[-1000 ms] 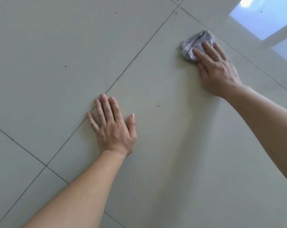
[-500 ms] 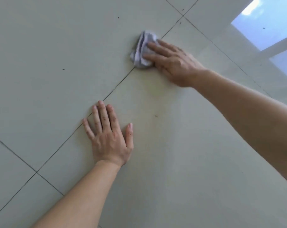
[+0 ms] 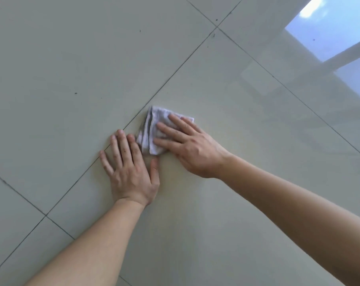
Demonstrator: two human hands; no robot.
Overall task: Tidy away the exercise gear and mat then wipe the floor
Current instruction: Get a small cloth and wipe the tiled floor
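Observation:
A folded pale grey cloth (image 3: 152, 131) lies flat on the glossy light tiled floor (image 3: 72, 69), just right of a grout line. My right hand (image 3: 187, 147) presses it down with straight, spread fingers laid over its right half. My left hand (image 3: 129, 170) rests flat on the floor beside it, palm down, fingers straight, with the fingertips nearly touching the cloth's left edge. No exercise gear or mat is in view.
Dark grout lines cross the floor diagonally. A few small dark specks (image 3: 75, 93) dot the tile to the upper left. A bright window reflection (image 3: 329, 32) shines on the tiles at the upper right.
My right hand has swept the cloth from the far upper right leftward and then down toward me, ending next to my left hand. My left hand stays planted on the floor.

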